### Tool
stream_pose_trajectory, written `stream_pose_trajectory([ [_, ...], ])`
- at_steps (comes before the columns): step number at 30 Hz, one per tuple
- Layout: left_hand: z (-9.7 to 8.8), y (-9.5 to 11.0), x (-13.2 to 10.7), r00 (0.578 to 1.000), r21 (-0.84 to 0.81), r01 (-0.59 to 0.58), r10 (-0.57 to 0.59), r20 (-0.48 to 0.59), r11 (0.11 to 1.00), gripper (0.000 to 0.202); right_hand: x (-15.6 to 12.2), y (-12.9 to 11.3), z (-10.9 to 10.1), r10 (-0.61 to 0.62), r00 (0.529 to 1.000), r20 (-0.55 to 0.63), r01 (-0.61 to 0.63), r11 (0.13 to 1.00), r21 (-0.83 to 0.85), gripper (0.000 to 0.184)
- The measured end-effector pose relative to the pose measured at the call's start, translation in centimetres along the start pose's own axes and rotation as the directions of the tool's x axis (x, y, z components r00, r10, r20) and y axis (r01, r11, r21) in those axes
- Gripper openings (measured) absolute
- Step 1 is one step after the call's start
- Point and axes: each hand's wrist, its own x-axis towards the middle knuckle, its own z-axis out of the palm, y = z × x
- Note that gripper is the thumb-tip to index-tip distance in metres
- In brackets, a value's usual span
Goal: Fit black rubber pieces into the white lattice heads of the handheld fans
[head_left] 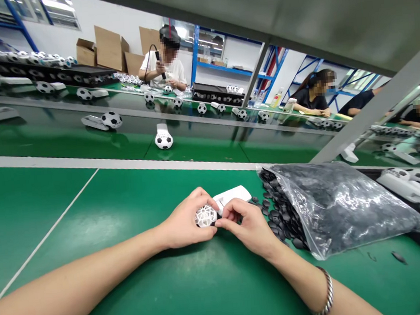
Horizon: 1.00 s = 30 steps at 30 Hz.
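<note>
My left hand (191,220) is wrapped round the round head of a white soccer-ball device (206,216), with its openwork white face turned up. The device's white handle (237,195) points away to the right, behind my right hand. My right hand (249,224) pinches a small black piece (219,215) against the right side of the round head; fingers cover most of it. Just right of my right hand, loose black plastic pieces (278,220) spill from a clear plastic bag (348,205) lying on the green table (133,285).
Beyond the table's pale edge, a green conveyor (209,145) carries several soccer-ball devices (164,140). More white devices (412,192) lie at the right. A slanted post (369,99) and overhead shelf (257,13) frame the view. Across the line, a co-worker (164,66) holds a tool.
</note>
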Motion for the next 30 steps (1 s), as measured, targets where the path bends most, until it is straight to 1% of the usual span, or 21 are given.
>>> stream_pose_trajectory([
  [5,0.2,-0.1,0.2,1.000,0.002,-0.012,0.012,-0.029,1.000,0.027,0.4,-0.1,-0.1,0.064,0.998,0.016,-0.064,0.997,0.036,0.015],
  [8,0.4,-0.2,0.2,0.999,0.003,-0.017,0.017,-0.050,1.000,0.028,0.5,-0.1,-0.2,0.076,0.997,0.025,-0.077,0.996,0.039,0.015],
  [16,0.8,-0.3,0.1,0.995,-0.004,0.027,-0.027,-0.093,1.000,0.026,0.9,0.4,-0.2,0.085,0.996,0.014,-0.086,0.996,0.024,0.017],
  [19,1.0,-0.3,0.1,0.990,0.019,0.015,-0.013,-0.137,1.000,0.026,1.0,0.2,-0.1,0.089,0.996,0.019,-0.089,0.996,-0.006,0.018],
  [23,1.3,-0.5,0.1,0.983,0.072,-0.035,0.048,-0.176,0.997,0.031,0.8,0.5,-0.2,0.097,0.994,0.047,-0.092,0.990,-0.109,0.018],
  [25,1.4,-0.9,0.1,0.982,0.084,-0.050,0.065,-0.180,0.995,0.036,0.8,1.5,-0.4,0.070,0.995,0.067,-0.058,0.985,-0.164,0.021],
  [27,1.2,-1.3,0.1,0.983,0.072,-0.045,0.057,-0.175,0.996,0.041,1.0,2.8,-0.6,0.005,0.995,0.103,0.016,0.978,-0.208,0.023],
  [29,1.1,-1.4,0.1,0.986,0.044,-0.018,0.025,-0.166,0.999,0.043,1.1,3.9,-0.6,-0.084,0.987,0.134,0.113,0.968,-0.224,0.023],
  [30,1.1,-1.4,0.0,0.986,0.030,-0.002,0.007,-0.164,1.000,0.043,1.1,4.3,-0.6,-0.130,0.983,0.128,0.157,0.961,-0.228,0.023],
])
